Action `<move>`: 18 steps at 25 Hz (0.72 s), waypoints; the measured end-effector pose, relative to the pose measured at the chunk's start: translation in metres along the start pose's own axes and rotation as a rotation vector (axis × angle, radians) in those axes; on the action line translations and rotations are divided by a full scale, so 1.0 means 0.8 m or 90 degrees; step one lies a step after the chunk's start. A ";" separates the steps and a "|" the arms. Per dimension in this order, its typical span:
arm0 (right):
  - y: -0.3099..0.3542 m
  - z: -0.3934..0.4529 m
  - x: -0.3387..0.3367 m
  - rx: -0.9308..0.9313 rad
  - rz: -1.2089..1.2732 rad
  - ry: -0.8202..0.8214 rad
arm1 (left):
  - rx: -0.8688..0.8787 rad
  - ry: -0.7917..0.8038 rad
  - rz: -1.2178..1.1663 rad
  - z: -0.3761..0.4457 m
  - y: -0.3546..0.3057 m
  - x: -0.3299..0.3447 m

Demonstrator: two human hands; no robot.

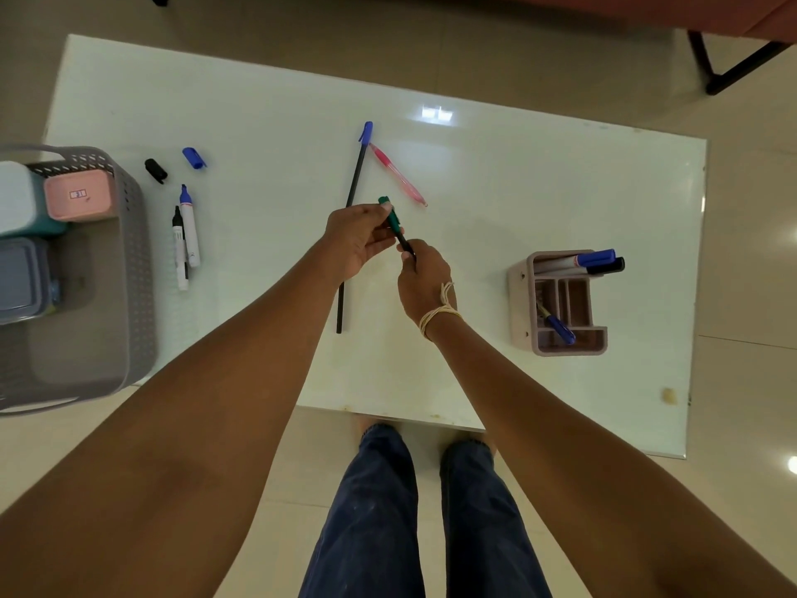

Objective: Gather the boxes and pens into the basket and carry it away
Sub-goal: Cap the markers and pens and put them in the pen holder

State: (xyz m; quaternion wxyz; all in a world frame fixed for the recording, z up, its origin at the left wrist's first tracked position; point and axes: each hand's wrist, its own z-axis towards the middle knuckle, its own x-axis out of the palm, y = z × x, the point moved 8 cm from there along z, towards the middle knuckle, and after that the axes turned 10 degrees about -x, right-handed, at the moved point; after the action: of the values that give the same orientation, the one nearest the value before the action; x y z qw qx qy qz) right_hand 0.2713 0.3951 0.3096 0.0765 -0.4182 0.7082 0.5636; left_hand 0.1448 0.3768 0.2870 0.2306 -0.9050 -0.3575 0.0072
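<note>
Left hand [360, 241] pinches the green cap end of a slim dark pen [394, 224], right hand [422, 282] grips its barrel; I'd push them straight together until snug.

The basket [129, 269] runs off the left edge, so its far wall and handle are only partly seen. Inside it, the white-and-teal box [17, 200] and the grey box [19, 278] are both cut by that edge; the label on the pink box [80, 200] is too small to read. Right of the basket, the long black pen [353, 187] passes under the left hand [358, 241], hiding its middle. The green pen [394, 224] is partly covered by fingers [384, 209] of both hands.
</note>
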 end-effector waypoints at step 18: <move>-0.068 -0.010 -0.155 0.269 0.728 -0.181 | 0.004 0.122 0.421 -0.037 0.063 0.104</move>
State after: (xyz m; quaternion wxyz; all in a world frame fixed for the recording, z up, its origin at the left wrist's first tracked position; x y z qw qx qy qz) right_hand 0.3903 0.4504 0.3440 -0.0623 0.1300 0.8991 0.4133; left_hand 0.2444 0.3863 0.3048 0.2513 -0.9677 -0.0215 -0.0025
